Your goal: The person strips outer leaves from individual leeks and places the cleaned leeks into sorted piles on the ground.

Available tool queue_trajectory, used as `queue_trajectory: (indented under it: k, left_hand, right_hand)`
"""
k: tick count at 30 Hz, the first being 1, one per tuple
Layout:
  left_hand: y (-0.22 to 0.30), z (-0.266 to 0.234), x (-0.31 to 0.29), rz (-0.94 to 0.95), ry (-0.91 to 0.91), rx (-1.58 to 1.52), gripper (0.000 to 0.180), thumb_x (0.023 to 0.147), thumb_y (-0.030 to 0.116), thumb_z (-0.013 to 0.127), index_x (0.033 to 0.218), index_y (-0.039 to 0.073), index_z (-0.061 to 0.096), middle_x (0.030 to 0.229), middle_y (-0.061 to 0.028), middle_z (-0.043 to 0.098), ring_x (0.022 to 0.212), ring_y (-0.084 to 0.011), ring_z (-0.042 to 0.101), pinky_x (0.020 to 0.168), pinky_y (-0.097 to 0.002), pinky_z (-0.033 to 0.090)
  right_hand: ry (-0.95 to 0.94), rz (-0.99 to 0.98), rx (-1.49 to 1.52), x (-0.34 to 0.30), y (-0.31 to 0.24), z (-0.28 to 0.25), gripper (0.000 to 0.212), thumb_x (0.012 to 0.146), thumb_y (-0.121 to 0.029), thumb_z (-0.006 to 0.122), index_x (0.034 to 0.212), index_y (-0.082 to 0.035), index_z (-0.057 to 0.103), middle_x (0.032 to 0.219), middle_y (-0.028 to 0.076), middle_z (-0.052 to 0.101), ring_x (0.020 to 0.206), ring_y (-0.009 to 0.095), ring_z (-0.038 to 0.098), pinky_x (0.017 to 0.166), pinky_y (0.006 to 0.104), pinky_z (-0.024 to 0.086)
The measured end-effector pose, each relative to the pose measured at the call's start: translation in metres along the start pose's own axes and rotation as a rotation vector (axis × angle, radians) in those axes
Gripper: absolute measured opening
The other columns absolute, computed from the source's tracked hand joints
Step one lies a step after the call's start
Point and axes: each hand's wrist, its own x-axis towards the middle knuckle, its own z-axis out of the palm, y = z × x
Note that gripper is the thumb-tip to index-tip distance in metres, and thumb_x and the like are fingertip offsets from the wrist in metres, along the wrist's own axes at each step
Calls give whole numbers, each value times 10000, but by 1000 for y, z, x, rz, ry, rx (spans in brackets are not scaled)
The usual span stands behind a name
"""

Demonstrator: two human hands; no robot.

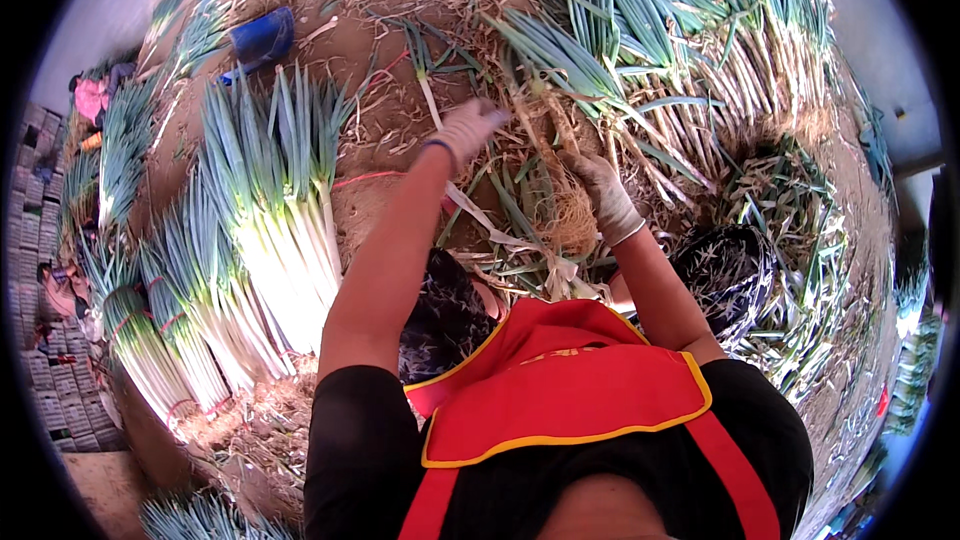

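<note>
My right hand (597, 190), in a pale work glove, is closed round the lower part of untrimmed large green onions (560, 130). Their bushy tan roots (570, 220) hang beside the palm, and dry brown skins cling to the stalks. To the left of them, my gloved left hand (470, 132) is over the ground, its fingers pointing toward the stalks and smeared by motion. Whether it grips anything I cannot tell. A single cleaned green onion (430, 98) with a white stalk lies just beyond that hand.
Cleaned green onions (285, 210) form a thick row at left; tied bundles (140, 350) stand farther left. Untrimmed ones (740, 70) are heaped at right. A blue container (262, 38) lies at the far left. Peeled leaves (800, 230) pile at right, and a red cord (370, 178) crosses the soil.
</note>
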Motion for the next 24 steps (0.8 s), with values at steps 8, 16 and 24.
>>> queue_trajectory:
  k: [8,16,24]
  left_hand:
    - [-107,35,53,-97,-48,-983,113,923,136,555,911,26,580,755,-71,602,608,-198,554,580,-324,464]
    - [-43,-71,2,83,-328,-1901,54,922,89,585,906,52,550,730,-37,550,603,-139,541,554,-300,497]
    - [8,-46,-70,360,-223,-1524,297,855,41,657,1136,56,562,961,-92,620,881,-235,641,772,-401,564]
  right_hand:
    - [-175,57,55,-62,-26,67,330,891,-231,596,1125,2,590,814,-19,562,671,52,484,577,198,391]
    - [-16,140,-562,-55,84,-15,384,875,-264,587,1130,23,578,883,90,628,745,169,599,629,283,472]
    - [-324,-81,-176,-15,-21,40,550,947,-429,550,1305,-13,513,1185,162,611,1010,238,615,948,326,453]
